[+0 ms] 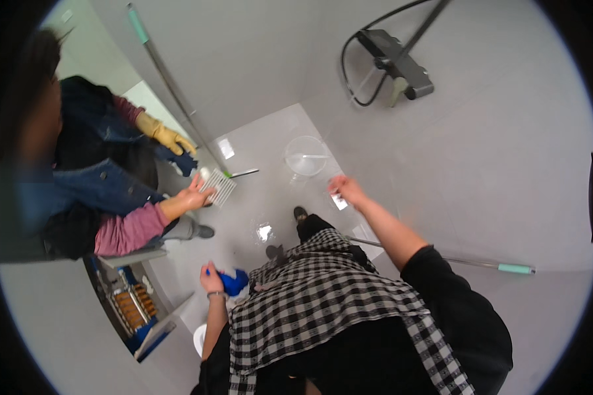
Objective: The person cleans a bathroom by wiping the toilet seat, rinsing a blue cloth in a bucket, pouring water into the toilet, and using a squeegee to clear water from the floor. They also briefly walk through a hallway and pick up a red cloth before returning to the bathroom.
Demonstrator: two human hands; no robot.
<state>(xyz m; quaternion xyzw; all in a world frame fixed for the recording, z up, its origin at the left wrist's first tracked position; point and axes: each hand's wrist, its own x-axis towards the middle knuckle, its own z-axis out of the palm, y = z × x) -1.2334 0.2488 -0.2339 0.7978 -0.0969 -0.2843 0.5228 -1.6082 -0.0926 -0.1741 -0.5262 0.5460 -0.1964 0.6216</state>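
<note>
My left hand [211, 280] is closed on a blue cloth [234, 282] that hangs beside my black-and-white checked apron [321, 296]. My right hand [346, 190] is stretched out ahead, somewhat blurred, near a round translucent tub [306, 155] standing on the wet, glossy floor by the wall; whether its fingers hold anything is unclear. At the left, a person in a denim garment holds a white slatted grille [219, 187] in a bare hand, with a small white object beside it. That person's other hand wears a yellow rubber glove [167, 136], with dark blue cloth just below it.
A long pole with a green grip [163, 69] leans near the person. Another such pole [474, 262] lies to my right. A dark metal bracket with a black hose [395, 64] is at the upper right wall. At lower left, an opened panel [155, 338] shows pipework [133, 303].
</note>
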